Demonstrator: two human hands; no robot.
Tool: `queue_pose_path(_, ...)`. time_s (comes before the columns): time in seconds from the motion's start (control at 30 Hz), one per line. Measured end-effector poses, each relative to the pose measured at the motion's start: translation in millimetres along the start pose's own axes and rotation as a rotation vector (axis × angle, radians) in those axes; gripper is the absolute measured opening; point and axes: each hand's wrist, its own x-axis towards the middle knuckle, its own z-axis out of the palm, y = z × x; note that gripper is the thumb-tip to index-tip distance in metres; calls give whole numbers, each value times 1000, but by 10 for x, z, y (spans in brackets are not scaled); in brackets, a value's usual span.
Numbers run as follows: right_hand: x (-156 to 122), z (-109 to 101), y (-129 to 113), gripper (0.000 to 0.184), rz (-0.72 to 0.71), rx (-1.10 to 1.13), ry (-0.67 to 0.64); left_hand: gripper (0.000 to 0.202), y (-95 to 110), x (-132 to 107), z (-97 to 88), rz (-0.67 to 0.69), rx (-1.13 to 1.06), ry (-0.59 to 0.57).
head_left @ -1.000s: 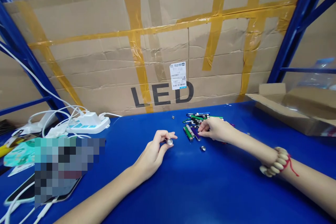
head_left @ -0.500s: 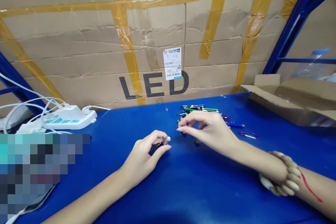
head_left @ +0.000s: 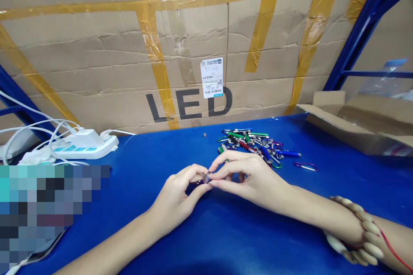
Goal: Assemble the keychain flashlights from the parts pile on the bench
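My left hand (head_left: 179,193) pinches a small purple mini flashlight (head_left: 206,178) between thumb and fingers. Its silver end points toward my right hand, and most of its body is hidden in the left fingers. My right hand (head_left: 248,176) has its thumb and fingertips closed at that silver end, on a small silver piece that is mostly covered. Both hands meet above the blue table. Just behind the right hand lies a pile of mini flashlights (head_left: 248,146) in red, green, blue and black, some with carabiner clips.
A purple carabiner (head_left: 306,166) lies right of the pile. One tiny silver part (head_left: 204,135) sits near the table's back edge. At the left are a white power strip (head_left: 93,148) and cables; an open cardboard box (head_left: 348,133) stands at the right. A large carton (head_left: 112,64) walls the back.
My right hand has moved left and down from beside the pile to the flashlight's silver end. My left hand has stayed nearly in place. More of the pile shows now.
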Motion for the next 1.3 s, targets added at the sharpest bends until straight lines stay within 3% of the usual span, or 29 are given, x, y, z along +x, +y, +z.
queue_pose_path(0.1, 60, -136, 37, 12, 192, -106, -90, 9, 22, 16, -8, -86, -33, 63)
queue_pose_path(0.27, 84, -317, 165, 32, 383, -756, -217, 16, 59, 37, -24, -194, -54, 141)
queue_pose_path(0.37, 35, -301, 165, 36, 499, -875, -291, 16, 76, 42, -24, -211, -75, 147)
queue_pose_path(0.57, -32, -181, 193, 9, 604, -722, -407, 13, 52, 20, -23, -221, -120, 125)
queue_pose_path(0.83, -41, -30, 256, 6, 513, -300, -482, 16, 14, 12, -50, -204, -152, 135)
queue_pose_path(1.03, -79, 102, 181, 18, 462, -202, -393, 14, 20, -6, -33, -160, -65, 106)
queue_pose_path(1.3, -7, -38, 202, 25, 555, 155, -538, 13, 22, -5, -21, -157, 36, 115)
